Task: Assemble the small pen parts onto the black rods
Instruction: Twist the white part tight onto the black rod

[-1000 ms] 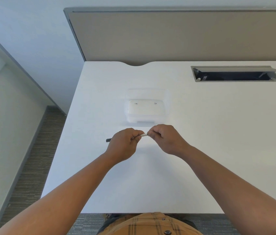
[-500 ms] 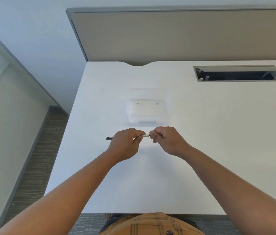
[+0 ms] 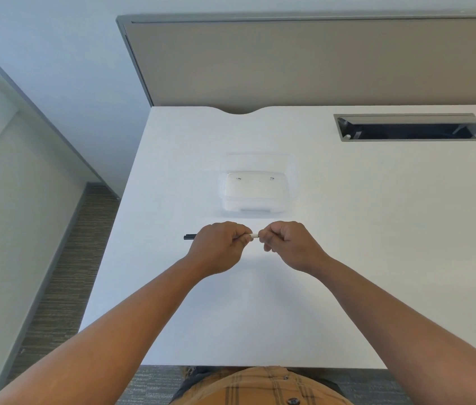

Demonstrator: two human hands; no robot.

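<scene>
Your left hand [image 3: 218, 246] is fisted round the black rod [image 3: 190, 237], whose end pokes out leftward; your right hand [image 3: 285, 244] pinches the white part [image 3: 254, 235] at the rod's other end, above mid-worktop [image 3: 377, 229]; clear tub [image 3: 255, 188] just beyond the hands; cable slot [image 3: 412, 128] far right; bare worktop either side, left edge near.

- Smooth matt white desk top [image 3: 348, 258], laminate-like.
- Clear glossy plastic rectangular tub [image 3: 255, 194] w/ translucent walls.
- Thin matt black plastic rod [image 3: 190, 237]; small off-white plastic pen part [image 3: 254, 235].
- Grey metal-look cable hatch [image 3: 412, 119]; beige cloth-look divider panel [image 3: 318, 62].
- Ribbed grey carpet [image 3: 64, 273].
</scene>
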